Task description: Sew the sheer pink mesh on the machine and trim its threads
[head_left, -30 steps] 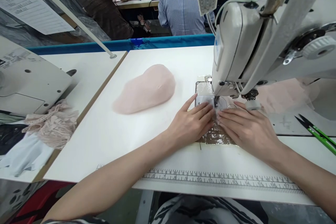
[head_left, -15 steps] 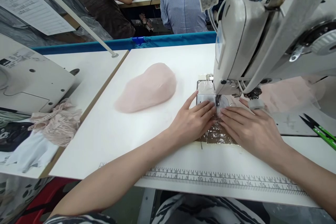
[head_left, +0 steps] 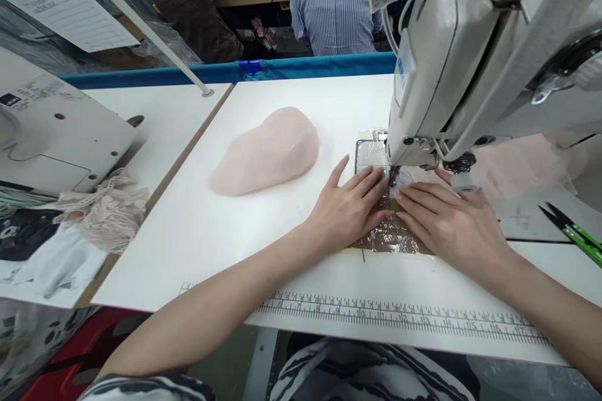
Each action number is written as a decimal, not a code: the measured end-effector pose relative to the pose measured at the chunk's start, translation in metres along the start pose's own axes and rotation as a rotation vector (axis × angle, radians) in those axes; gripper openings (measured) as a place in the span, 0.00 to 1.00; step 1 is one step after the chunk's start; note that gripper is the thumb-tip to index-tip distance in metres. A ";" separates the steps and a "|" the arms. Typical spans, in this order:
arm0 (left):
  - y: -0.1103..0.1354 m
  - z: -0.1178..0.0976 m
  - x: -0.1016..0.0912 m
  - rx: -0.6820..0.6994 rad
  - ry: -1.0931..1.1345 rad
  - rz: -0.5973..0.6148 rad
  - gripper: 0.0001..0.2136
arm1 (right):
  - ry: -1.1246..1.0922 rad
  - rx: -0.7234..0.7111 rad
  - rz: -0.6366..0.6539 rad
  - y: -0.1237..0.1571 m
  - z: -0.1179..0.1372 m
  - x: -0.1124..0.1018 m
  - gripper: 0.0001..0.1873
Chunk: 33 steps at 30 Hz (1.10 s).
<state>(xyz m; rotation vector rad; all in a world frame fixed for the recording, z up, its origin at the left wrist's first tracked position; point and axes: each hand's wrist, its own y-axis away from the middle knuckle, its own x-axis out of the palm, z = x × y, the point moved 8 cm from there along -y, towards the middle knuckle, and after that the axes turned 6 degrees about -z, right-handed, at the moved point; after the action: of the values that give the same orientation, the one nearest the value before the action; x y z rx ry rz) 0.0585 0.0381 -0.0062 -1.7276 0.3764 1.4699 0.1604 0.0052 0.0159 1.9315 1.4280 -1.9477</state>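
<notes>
My left hand (head_left: 345, 210) lies palm down on the machine bed, fingers stretched out, their tips just left of the presser foot (head_left: 393, 180). On the foot's other side my right hand (head_left: 451, 216) rests flat too, fingers extended towards the foot. Both hands are close to the needle area of the white sewing machine (head_left: 437, 69). Beneath them is a brown plate covered in clear tape (head_left: 388, 241). Any fabric under my fingers is too hidden to make out. A pale pink sheer piece (head_left: 268, 153) lies on the table left of my hands.
More sheer pink fabric (head_left: 522, 166) lies behind my right hand. Green-handled thread snips (head_left: 576, 235) sit at the right. A printed ruler (head_left: 376, 316) runs along the front edge. At left stand another machine (head_left: 61, 128) and bunched beige trim (head_left: 110, 213). Two people work beyond the blue cloth edge (head_left: 324, 64).
The view has shifted slightly. My hands stay almost in place beside the presser foot. The arm of the person at the back left has lifted from the far table.
</notes>
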 end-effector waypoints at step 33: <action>0.002 -0.005 -0.031 0.148 0.815 -0.050 0.05 | -1.458 0.581 0.448 0.009 -0.009 0.013 0.07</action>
<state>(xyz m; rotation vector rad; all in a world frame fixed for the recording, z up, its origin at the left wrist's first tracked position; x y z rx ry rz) 0.0525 0.0246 0.0217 -2.1279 0.8283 0.6174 0.1703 0.0129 0.0019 0.3131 0.0325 -2.5520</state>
